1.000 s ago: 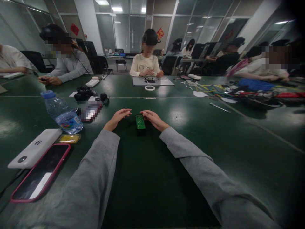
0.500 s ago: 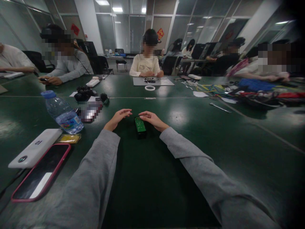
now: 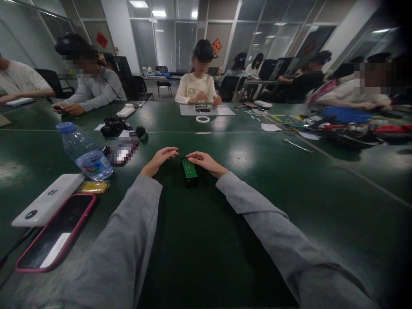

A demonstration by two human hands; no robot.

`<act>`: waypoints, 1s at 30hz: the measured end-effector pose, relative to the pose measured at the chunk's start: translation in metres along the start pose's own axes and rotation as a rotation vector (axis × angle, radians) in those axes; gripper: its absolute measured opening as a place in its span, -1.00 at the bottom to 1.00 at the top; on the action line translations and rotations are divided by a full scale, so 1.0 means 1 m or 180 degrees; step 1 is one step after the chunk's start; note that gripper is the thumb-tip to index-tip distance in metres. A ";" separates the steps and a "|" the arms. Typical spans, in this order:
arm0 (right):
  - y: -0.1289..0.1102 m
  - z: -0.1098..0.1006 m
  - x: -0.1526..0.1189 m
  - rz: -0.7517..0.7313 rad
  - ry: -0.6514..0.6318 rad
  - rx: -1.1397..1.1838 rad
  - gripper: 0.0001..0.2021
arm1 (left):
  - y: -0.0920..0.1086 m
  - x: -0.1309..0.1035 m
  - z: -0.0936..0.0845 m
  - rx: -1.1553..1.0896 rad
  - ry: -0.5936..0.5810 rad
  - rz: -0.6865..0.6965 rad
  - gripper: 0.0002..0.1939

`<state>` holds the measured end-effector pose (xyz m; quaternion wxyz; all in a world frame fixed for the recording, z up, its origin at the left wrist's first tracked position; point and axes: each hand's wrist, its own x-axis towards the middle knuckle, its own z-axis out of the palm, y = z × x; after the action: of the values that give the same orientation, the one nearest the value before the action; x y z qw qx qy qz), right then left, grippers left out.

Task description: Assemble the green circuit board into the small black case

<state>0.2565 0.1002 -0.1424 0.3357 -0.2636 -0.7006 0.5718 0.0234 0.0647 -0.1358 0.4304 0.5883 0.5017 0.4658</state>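
Note:
A green circuit board [image 3: 189, 168] lies in a small black case [image 3: 192, 183] on the table ahead of me. My right hand [image 3: 203, 161] reaches over the far right end of the board. Its fingers are stretched out, the thumb by the board's edge; whether it touches the board I cannot tell. To the left of the case, my left hand [image 3: 160, 159] hovers with fingers extended and apart, holding nothing. Both of my forearms are in grey sleeves.
On my left are a water bottle [image 3: 85, 152], a white power bank [image 3: 48, 201], a yellow packet [image 3: 94, 187] and a red-rimmed phone [image 3: 54, 236]. A wrench [image 3: 298, 146] and tangled cables [image 3: 289, 122] lie right. Across the table, a person [image 3: 198, 88] works behind a tape roll [image 3: 202, 119].
My right hand's fingers have dipped slightly toward the board's far end. My left hand stays where it was. The person opposite has raised a hand a little.

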 end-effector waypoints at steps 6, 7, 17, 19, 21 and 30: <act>-0.002 0.000 0.000 0.0025 -0.0162 -0.0043 -0.69 | -0.002 0.001 -0.001 -0.0012 -0.0012 0.0009 -0.54; -0.002 -0.001 0.000 0.0024 -0.0208 -0.0055 -0.69 | -0.002 0.001 -0.001 -0.0004 -0.0011 0.0001 -0.54; -0.010 -0.003 0.000 0.0116 -0.0603 -0.0370 -0.64 | -0.003 0.002 -0.002 0.0047 -0.0044 0.0011 -0.53; -0.009 -0.002 -0.001 0.0114 -0.0529 -0.0374 -0.64 | -0.003 0.002 -0.001 0.0057 -0.0042 -0.0006 -0.54; -0.008 -0.001 -0.001 0.0098 -0.0483 -0.0345 -0.65 | -0.003 0.002 -0.001 0.0054 -0.0032 -0.0019 -0.54; -0.008 -0.002 -0.004 0.0053 -0.0468 -0.0243 -0.64 | -0.001 0.001 0.000 0.0043 -0.0006 -0.0046 -0.54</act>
<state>0.2604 0.0968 -0.1347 0.2682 -0.2393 -0.7425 0.5653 0.0230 0.0654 -0.1364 0.4303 0.5880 0.5086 0.4587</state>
